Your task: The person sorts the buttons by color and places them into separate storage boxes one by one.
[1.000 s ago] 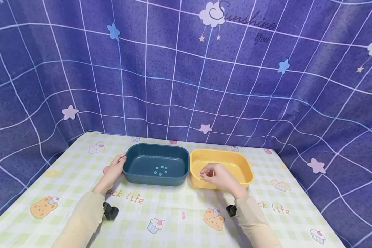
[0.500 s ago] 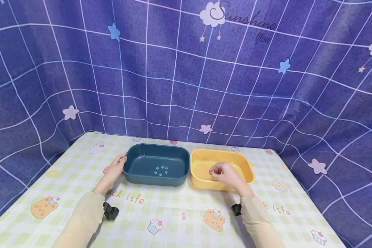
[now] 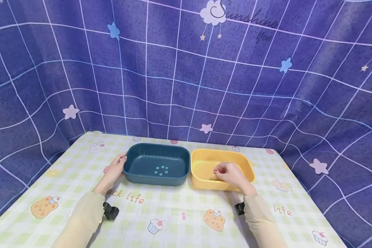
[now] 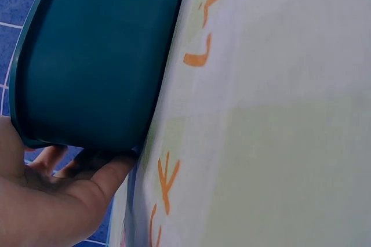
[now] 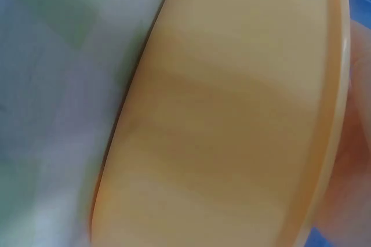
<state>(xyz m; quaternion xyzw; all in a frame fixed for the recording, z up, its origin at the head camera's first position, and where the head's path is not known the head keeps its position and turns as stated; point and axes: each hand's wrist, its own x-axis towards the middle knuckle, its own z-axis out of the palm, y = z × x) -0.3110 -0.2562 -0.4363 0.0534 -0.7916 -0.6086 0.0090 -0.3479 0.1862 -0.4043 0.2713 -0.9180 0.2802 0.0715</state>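
Note:
At the left end of a dark teal-blue plastic basin (image 3: 156, 180), my left hand (image 3: 113, 168) grips its end wall and rim. In the left wrist view, fingers (image 4: 113, 174) lie against the outer end wall. Several small teal discs (image 3: 162, 167) form a ring on the basin floor. My right hand (image 3: 230, 174) is over the yellow basin (image 3: 201, 184), its thumb and index fingertips brought together low inside. Whether they pinch something small cannot be seen. The yellow wall hides most of that hand in the right wrist view.
Two small pink discs (image 3: 183, 216) lie on the table in front of the basins. The two basins stand side by side on a checked tablecloth (image 3: 170, 203) printed with bears and cupcakes. A blue grid-patterned curtain (image 3: 161, 86) hangs behind the table.
My right hand has moved rightward across the yellow basin, its thumb and fingers still held together. The left hand, both basins and the small discs have kept their places.

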